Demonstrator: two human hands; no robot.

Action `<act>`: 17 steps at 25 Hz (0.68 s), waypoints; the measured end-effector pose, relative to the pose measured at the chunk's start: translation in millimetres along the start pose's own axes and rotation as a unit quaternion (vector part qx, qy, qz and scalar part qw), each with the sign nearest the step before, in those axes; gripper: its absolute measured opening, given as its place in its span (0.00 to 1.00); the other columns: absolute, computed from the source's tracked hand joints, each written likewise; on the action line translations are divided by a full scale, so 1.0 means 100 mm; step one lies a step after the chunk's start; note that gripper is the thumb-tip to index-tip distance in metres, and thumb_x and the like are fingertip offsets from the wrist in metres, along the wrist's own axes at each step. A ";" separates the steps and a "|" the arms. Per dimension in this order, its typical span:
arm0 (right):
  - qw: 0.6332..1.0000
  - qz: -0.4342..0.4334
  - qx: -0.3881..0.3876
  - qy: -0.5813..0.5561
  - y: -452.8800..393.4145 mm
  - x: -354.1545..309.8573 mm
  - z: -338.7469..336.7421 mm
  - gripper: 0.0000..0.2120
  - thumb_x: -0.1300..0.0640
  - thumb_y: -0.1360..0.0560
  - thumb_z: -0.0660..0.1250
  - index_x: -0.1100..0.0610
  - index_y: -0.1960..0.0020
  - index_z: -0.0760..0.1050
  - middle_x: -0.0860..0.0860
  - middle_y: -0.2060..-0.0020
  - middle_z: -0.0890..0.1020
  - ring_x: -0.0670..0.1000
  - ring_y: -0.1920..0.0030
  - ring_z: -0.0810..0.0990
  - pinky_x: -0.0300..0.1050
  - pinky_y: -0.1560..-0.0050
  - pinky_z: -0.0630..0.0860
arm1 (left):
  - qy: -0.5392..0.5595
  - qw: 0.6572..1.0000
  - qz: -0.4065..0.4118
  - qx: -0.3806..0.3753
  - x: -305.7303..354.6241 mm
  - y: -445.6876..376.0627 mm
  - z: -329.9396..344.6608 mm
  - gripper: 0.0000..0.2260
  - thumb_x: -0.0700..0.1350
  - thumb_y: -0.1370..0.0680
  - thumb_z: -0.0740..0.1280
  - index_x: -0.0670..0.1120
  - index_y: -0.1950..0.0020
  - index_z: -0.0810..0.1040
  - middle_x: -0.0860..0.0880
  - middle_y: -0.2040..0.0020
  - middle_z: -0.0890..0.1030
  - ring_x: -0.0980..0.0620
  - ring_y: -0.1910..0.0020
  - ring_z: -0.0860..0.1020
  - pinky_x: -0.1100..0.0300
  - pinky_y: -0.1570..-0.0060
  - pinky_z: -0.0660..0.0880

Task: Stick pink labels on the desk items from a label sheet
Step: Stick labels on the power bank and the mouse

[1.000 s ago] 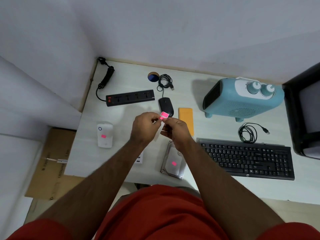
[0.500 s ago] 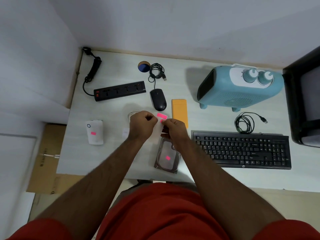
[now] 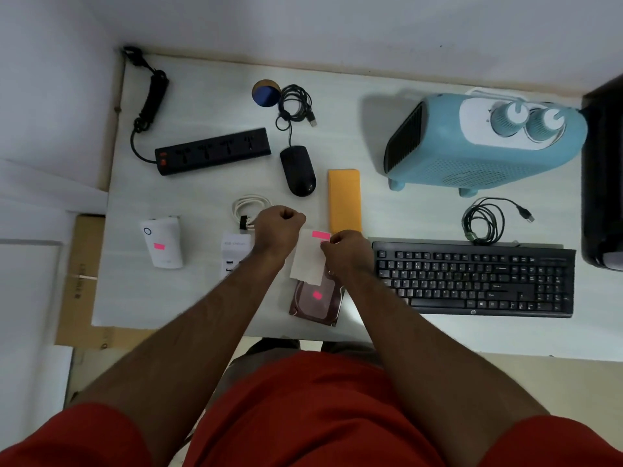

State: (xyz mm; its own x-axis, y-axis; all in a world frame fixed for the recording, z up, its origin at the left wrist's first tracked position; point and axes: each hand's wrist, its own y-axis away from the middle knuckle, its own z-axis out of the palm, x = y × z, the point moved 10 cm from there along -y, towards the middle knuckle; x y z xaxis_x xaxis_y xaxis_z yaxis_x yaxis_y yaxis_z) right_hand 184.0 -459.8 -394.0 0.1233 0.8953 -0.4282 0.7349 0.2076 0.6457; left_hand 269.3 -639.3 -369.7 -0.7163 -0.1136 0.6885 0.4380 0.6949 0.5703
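My left hand (image 3: 278, 230) is closed in a fist at the upper left edge of the label sheet (image 3: 308, 259); whether its grip actually pinches the sheet I cannot tell. My right hand (image 3: 345, 251) has its grip closed on the sheet's right edge, fingertips at a pink label (image 3: 324, 243) there, apparently peeling it. A second pink label (image 3: 320, 234) remains near the sheet's top. The sheet is held above the tabletop (image 3: 202, 203), partly over the hard drive (image 3: 317, 299).

Labelled so far, as visible: the hard drive, with a pink tag on its face, and the white adapter (image 3: 163, 242) at left, also tagged.

No tag is visible on the USB hub (image 3: 234, 252) beside my left wrist, the mouse (image 3: 298, 170), the yellow case (image 3: 344, 200), the power strip (image 3: 212, 150), the keyboard (image 3: 472, 278), the blue fan heater (image 3: 485, 146) or the coiled cables.

I judge the task under way, with most items left.
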 end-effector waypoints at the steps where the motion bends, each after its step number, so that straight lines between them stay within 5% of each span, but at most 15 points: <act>1: 1.000 -0.005 0.019 0.015 -0.01 -0.03 -0.07 0.11 0.50 0.26 0.68 0.57 0.51 0.79 0.51 0.61 0.84 0.49 0.69 0.80 0.38 0.69 0.71 | 0.002 1.000 -0.002 0.002 0.02 -0.03 0.00 0.06 0.41 0.27 0.70 0.43 0.64 0.80 0.50 0.68 0.79 0.52 0.66 0.77 0.56 0.60 0.75; 8: 0.989 -0.121 0.072 -0.053 -0.29 -0.69 -0.14 0.14 0.49 0.26 0.70 0.55 0.45 0.77 0.53 0.53 0.83 0.55 0.52 0.81 0.48 0.54 0.77 | 0.014 0.999 -0.003 0.037 0.23 -0.29 -0.12 0.07 0.44 0.26 0.70 0.41 0.60 0.82 0.48 0.66 0.80 0.50 0.64 0.77 0.56 0.61 0.74; 12: 0.979 -0.179 0.097 -0.022 -0.62 -1.17 -0.06 0.27 0.49 0.29 0.74 0.58 0.34 0.73 0.59 0.41 0.77 0.61 0.41 0.75 0.54 0.45 0.73 | 0.030 0.996 -0.041 0.078 0.19 -0.54 -0.31 0.07 0.45 0.27 0.70 0.44 0.63 0.81 0.48 0.64 0.81 0.48 0.62 0.80 0.50 0.57 0.79; 17: 0.977 -0.180 0.093 0.065 -0.86 -1.44 0.13 0.37 0.45 0.31 0.75 0.57 0.27 0.67 0.59 0.40 0.75 0.61 0.41 0.74 0.53 0.45 0.73 | 0.044 0.991 -0.061 0.108 0.17 -0.71 -0.48 0.05 0.47 0.27 0.70 0.49 0.63 0.80 0.50 0.61 0.83 0.48 0.57 0.81 0.53 0.53 0.80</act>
State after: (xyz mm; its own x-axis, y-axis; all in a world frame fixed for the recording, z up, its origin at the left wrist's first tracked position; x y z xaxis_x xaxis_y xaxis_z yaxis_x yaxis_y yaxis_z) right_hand 111.4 -611.4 -396.5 -0.2421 0.8228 -0.5142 0.8246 0.4537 0.3378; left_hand 252.7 -724.7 -377.0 -0.7023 -0.2618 0.6620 0.2178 0.8063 0.5500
